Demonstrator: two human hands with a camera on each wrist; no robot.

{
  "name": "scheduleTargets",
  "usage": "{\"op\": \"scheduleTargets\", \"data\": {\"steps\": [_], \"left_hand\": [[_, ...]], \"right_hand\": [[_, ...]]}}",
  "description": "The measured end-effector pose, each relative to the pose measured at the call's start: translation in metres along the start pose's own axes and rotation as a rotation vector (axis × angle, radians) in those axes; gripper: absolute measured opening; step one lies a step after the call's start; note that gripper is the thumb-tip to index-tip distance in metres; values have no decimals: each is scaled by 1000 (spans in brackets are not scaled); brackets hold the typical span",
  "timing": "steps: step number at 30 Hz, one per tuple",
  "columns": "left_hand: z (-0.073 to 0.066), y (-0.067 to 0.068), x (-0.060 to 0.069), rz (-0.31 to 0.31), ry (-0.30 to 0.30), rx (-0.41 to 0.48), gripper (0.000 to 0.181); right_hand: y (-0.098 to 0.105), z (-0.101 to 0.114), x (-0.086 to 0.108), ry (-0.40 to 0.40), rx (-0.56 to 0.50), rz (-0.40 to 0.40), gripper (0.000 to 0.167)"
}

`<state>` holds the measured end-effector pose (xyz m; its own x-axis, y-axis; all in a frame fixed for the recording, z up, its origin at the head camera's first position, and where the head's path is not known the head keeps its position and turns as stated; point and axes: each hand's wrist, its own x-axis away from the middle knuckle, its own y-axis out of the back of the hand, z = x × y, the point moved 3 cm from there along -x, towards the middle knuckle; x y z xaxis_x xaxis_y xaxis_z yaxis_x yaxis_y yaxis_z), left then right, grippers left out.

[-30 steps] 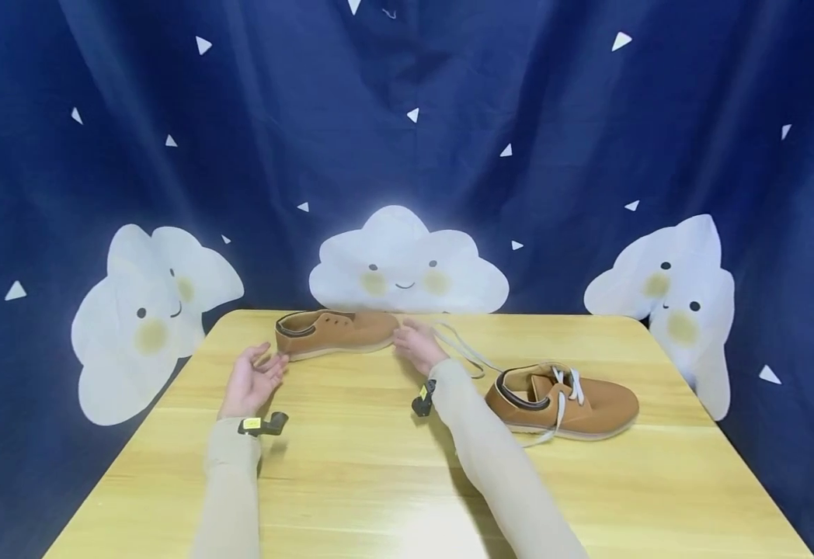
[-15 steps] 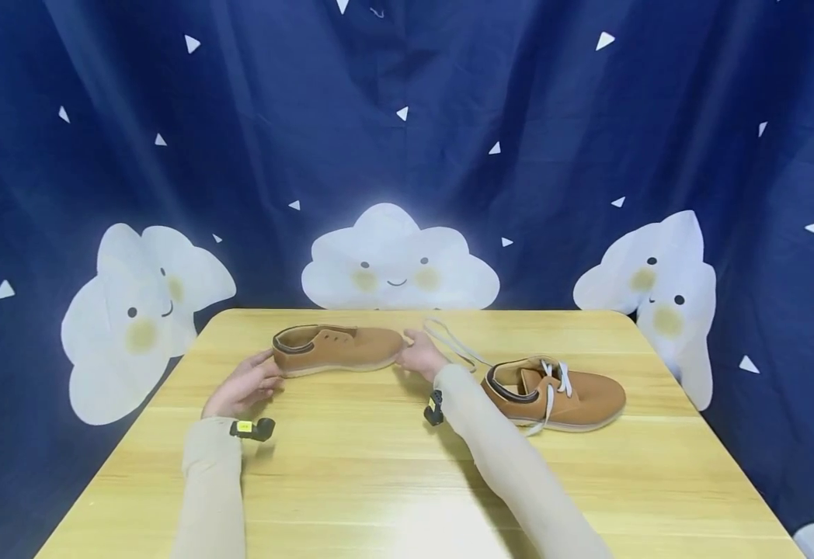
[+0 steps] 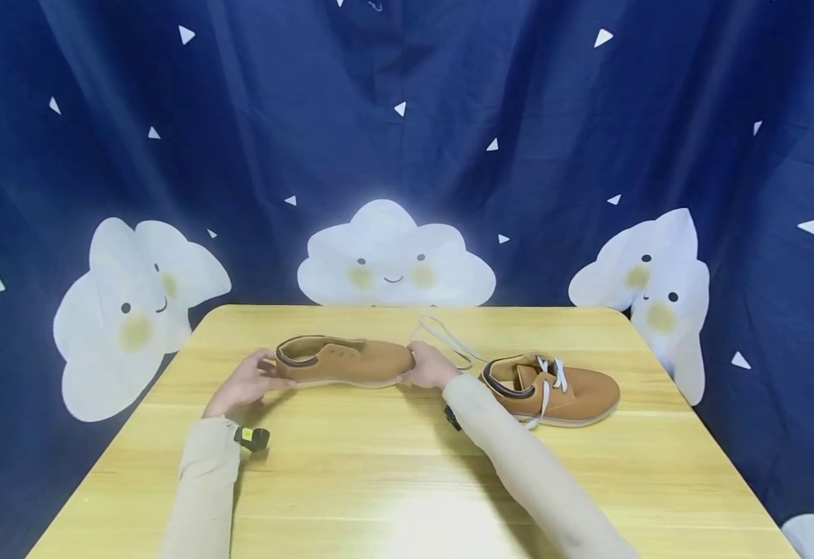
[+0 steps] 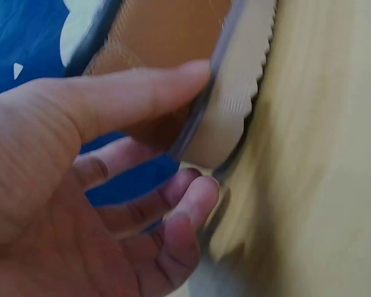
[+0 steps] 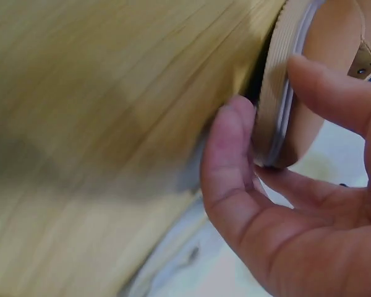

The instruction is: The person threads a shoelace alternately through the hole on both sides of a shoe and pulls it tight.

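A brown shoe [image 3: 358, 362] with bare eyelets lies sideways between the hands, its toe to the right. My left hand [image 3: 245, 382] grips its heel; in the left wrist view the thumb presses the side of the shoe [image 4: 167, 37] and the other fingers of the hand [image 4: 105, 173] curl by the sole. At the toe, my right hand [image 3: 431, 365] holds on; in the right wrist view the thumb of the hand [image 5: 297, 210] lies on the edge of the shoe [image 5: 321, 55], fingertips at the sole. A second brown shoe [image 3: 589, 394] with white laces [image 3: 545, 388] stands to the right.
A loose lace [image 3: 442, 330] trails behind the right hand towards the second shoe. The wooden table [image 3: 351, 481] reaches back to a blue curtain [image 3: 351, 93] with white clouds. My right forearm [image 3: 533, 473] crosses in front of the second shoe.
The shoe between the hands has moved towards me and slightly right. The left hand has closed in on the heel, and the right hand has come round the toe.
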<state>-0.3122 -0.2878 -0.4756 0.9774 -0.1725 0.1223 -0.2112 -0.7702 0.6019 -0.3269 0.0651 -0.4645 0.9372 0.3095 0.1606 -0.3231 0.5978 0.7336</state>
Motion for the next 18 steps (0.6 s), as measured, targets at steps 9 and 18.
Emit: {"op": "scheduleTargets", "data": {"steps": [9,18], "left_hand": [[-7,-15,5,61,-111,-18,56],[-25,-33,7,102,-194,-174,81]], "right_hand": [[9,-8,34,52,139,0,61],[21,-17,68,10,191,17,34]]}}
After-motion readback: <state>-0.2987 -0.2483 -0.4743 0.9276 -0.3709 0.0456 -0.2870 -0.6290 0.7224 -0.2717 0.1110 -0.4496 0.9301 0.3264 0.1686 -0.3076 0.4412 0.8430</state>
